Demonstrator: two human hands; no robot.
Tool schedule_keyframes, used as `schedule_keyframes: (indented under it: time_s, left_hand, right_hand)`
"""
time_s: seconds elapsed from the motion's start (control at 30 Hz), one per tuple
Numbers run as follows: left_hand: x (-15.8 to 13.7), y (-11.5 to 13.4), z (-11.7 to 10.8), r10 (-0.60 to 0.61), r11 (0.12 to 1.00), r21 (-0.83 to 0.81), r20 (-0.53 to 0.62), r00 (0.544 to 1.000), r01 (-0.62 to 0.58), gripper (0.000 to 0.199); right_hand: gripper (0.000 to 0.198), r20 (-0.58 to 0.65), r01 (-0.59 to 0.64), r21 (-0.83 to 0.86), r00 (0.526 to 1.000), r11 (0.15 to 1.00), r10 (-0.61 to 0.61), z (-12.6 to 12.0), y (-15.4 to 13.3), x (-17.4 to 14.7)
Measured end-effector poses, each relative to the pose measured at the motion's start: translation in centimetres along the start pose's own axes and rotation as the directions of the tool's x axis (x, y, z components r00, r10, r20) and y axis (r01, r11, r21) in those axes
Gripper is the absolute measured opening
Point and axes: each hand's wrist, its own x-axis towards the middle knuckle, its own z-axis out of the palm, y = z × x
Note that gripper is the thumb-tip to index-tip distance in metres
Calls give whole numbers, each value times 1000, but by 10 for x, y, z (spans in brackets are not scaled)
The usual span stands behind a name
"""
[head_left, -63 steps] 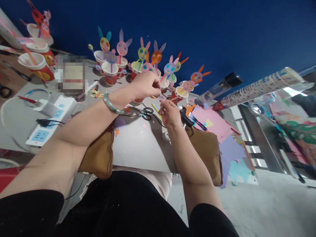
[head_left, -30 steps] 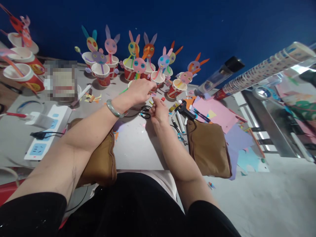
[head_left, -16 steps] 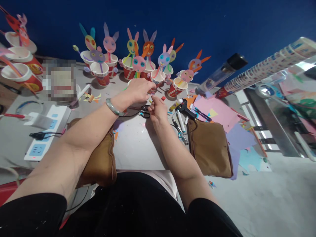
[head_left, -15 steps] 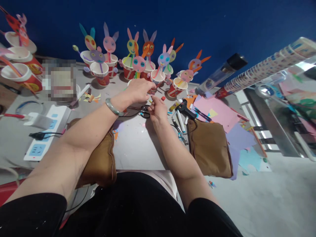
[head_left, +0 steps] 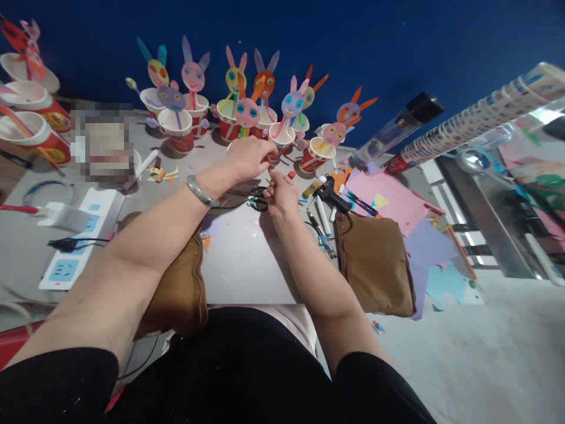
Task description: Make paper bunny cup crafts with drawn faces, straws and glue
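My left hand, with a grey bangle on the wrist, curls round the near side of a paper cup that it mostly hides. Above this hand rises a pink paper rabbit face with orange ears. My right hand is closed just below and to the right, its fingertips close to the left ones. Whatever it pinches is too small or hidden to tell. Black-handled scissors lie on the table left of my right hand. A red-capped stick shows beside its knuckles.
Several cups with paper rabbits line the blue wall. To the right lie a black glue gun, pens, coloured paper and a brown cushion. A power strip lies left; stacked cups lean far right.
The view has shifted slightly. Both hands stay in nearly the same place, with only small finger movement; nothing has visibly been picked up or let go.
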Motion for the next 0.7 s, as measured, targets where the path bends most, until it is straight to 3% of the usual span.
schedule_keyframes:
  time_s: [0.4,0.7]
  left_hand:
    - [-2,4,-4,-17,999,-28,29,999,17,34]
    - [4,-8,9,15,998,-63,-25,1000,-16,33]
  right_hand:
    - [27,-9,-11,-3,1000,1000,11,1,0,-1]
    - [29,43,-6,2,999,1000,5,-6,-1,-1]
